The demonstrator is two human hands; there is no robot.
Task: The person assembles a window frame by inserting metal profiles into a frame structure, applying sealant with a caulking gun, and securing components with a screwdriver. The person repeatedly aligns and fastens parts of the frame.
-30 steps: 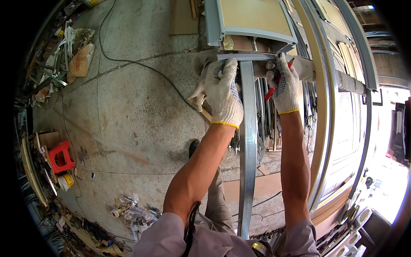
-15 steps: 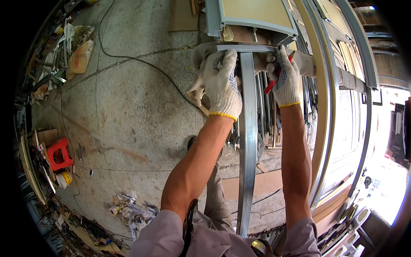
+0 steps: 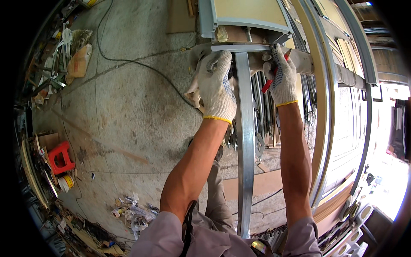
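A short grey metal strip (image 3: 244, 48) lies crosswise at the far end of a long silver metal bar (image 3: 245, 128), which runs back toward my body. My left hand (image 3: 216, 88), in a white knitted glove with blue dots and a yellow cuff, is closed at the strip's left part, its thumb along the near edge. My right hand (image 3: 283, 81), gloved alike, has its fingers at the strip's right end. A red pencil (image 3: 268, 85) with a pointed wood-coloured tip is also held in that hand. Some fingertips of both hands are hidden.
A cloth-wrapped beam (image 3: 303, 63) passes under the strip. Beyond stands a grey-framed cream panel (image 3: 252, 13). Long cream and grey profiles (image 3: 321, 107) run along the right. A black cable (image 3: 141, 63) crosses the concrete floor; a red stool (image 3: 61, 157) and scrap piles are at the left.
The strip, the bar's far end and both hands sit slightly farther left in view, with the background shifting a little too. Both hands keep their hold.
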